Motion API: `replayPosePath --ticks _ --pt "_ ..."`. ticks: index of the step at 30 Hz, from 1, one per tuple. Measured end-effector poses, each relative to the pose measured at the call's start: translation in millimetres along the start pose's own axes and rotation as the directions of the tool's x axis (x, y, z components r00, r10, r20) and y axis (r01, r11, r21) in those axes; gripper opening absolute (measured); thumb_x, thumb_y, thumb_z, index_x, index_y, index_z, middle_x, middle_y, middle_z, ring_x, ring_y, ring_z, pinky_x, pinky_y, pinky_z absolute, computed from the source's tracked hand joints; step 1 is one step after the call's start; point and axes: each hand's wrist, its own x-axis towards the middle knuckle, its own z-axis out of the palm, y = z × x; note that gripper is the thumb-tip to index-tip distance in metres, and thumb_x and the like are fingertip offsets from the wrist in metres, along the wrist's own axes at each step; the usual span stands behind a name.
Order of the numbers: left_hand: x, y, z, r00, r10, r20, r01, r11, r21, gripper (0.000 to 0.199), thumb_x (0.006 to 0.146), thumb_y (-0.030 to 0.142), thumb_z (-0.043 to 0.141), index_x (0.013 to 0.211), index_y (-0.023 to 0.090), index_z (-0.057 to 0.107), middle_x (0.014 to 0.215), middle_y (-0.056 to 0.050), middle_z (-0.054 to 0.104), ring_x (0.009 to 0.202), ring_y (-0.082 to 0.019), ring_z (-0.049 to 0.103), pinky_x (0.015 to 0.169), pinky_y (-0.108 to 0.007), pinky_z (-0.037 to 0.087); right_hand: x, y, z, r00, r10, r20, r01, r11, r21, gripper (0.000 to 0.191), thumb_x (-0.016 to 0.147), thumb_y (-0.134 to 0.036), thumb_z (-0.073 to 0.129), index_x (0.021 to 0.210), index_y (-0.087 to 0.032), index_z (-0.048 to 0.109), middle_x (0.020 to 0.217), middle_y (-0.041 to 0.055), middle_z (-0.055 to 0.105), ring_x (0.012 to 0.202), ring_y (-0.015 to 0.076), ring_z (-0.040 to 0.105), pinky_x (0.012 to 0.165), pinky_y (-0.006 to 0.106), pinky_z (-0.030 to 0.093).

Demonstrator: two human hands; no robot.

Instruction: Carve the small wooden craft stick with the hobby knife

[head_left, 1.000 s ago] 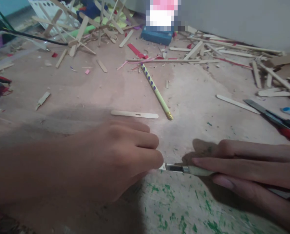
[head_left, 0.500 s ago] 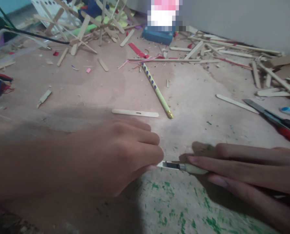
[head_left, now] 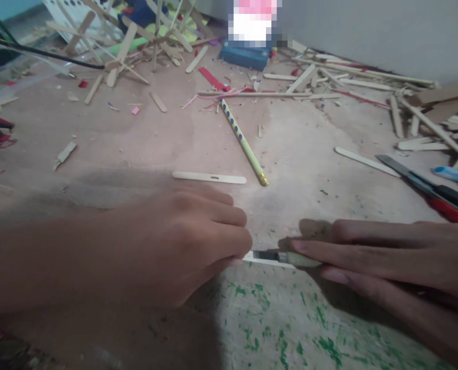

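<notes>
Low in the middle, my left hand (head_left: 198, 239) is closed, its fingertips pressing a pale craft stick (head_left: 267, 262) against the table. Most of that stick lies hidden beneath the fingers and the tool. My right hand (head_left: 383, 262) grips a small craft knife (head_left: 300, 258) with a light handle and a metal collar. Its short dark blade lies along the stick, close to my left fingertips. Just beyond my left hand rests another craft stick (head_left: 209, 178) with a small slot at its centre. A yellow pencil (head_left: 246, 146) with purple dots lies behind it.
A red and black box cutter (head_left: 429, 187) lies at the right, blade out, beside a loose craft stick (head_left: 367, 161). Piled sticks (head_left: 429, 123) and a blue block (head_left: 244, 56) stand farther back. A stick structure (head_left: 125, 51) is at the back left.
The whole view has shifted slightly left. The knife's blade lies a little differently on the stick, and more of the pale stick shows below it. Both hands keep their grips.
</notes>
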Motion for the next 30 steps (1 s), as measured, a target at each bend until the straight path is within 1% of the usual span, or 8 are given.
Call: replayPosePath --ticks 2,5,10,15,19,23,26,30 --pt "0 0 1.1 1.0 -0.012 -0.006 0.012 1.0 -0.004 0.033 0.107 0.007 0.053 0.078 0.015 0.066 0.079 0.001 0.061 0.078 -0.014 0.054 0.074 -0.031 0.04 4 0 -2 1.0 -0.015 0.019 0.014 0.999 0.036 0.037 0.108 -0.044 0.06 0.144 -0.046 0.07 0.139 -0.013 0.075 0.12 0.017 0.077 0.099 0.02 0.065" --pt "-2 0 2.6 1.0 -0.024 -0.019 0.024 1.0 -0.016 0.032 0.108 0.009 0.051 0.084 0.016 0.071 0.083 0.001 0.065 0.079 -0.014 0.056 0.074 -0.031 0.041 11 -2 -7 0.994 -0.061 0.087 0.054 0.995 0.084 0.041 0.108 -0.03 0.06 0.147 -0.041 0.069 0.135 -0.0113 0.077 0.123 0.011 0.075 0.101 0.015 0.061" --pt "-3 -2 2.6 0.999 -0.023 -0.032 0.021 0.998 -0.065 0.032 0.109 0.011 0.05 0.091 0.015 0.076 0.088 0.0 0.07 0.084 -0.014 0.061 0.078 -0.028 0.044 15 -5 -8 0.994 -0.064 0.085 0.053 0.99 0.134 0.045 0.108 -0.021 0.058 0.149 -0.039 0.067 0.131 -0.0097 0.079 0.123 0.0095 0.074 0.1 0.015 0.061" --pt "-1 0 1.8 0.999 -0.033 -0.009 0.032 0.998 -0.063 0.028 0.11 0.011 0.052 0.098 0.016 0.077 0.094 -0.001 0.074 0.088 -0.013 0.065 0.082 -0.026 0.046 17 -2 -3 0.984 -0.148 0.1 0.139 0.986 0.088 0.043 0.112 -0.018 0.05 0.151 -0.028 0.065 0.138 0.0019 0.077 0.114 0.0136 0.078 0.077 0.018 0.063" --pt "0 0 0.8 1.0 -0.012 -0.006 0.011 0.997 -0.072 0.027 0.11 0.011 0.052 0.099 0.016 0.076 0.097 -0.002 0.075 0.09 -0.013 0.066 0.084 -0.025 0.047 18 -2 -7 0.981 -0.161 0.11 0.142 0.977 0.162 0.037 0.111 -0.018 0.053 0.143 -0.026 0.071 0.119 -0.0021 0.079 0.093 0.0059 0.076 0.074 0.013 0.058" --pt "0 -1 -1.0 1.0 -0.004 0.011 0.005 0.999 -0.052 0.026 0.11 0.012 0.054 0.099 0.016 0.077 0.098 -0.001 0.075 0.092 -0.013 0.066 0.086 -0.025 0.048 17 0 -10 0.981 -0.164 0.102 0.144 0.974 0.175 0.037 0.112 -0.018 0.054 0.145 -0.027 0.068 0.125 -0.0048 0.078 0.099 0.0031 0.075 0.081 0.009 0.056" --pt "0 -2 -1.6 1.0 -0.004 0.004 0.004 1.0 -0.022 0.026 0.11 0.011 0.054 0.099 0.016 0.077 0.097 -0.001 0.075 0.092 -0.013 0.066 0.086 -0.027 0.048 15 3 -9 0.989 -0.135 0.065 0.129 0.988 0.085 0.037 0.112 -0.023 0.055 0.145 -0.035 0.067 0.133 -0.007 0.078 0.11 0.0087 0.077 0.081 0.014 0.06" --pt "0 -2 -0.8 1.0 0.001 -0.004 -0.001 1.0 -0.005 0.028 0.11 0.012 0.053 0.097 0.015 0.078 0.094 -0.002 0.074 0.089 -0.015 0.065 0.084 -0.029 0.047 9 4 -7 0.996 -0.083 0.039 0.082 0.996 0.035 0.04 0.109 -0.029 0.053 0.142 -0.042 0.071 0.133 -0.0109 0.078 0.108 0.0118 0.079 0.081 0.018 0.064"
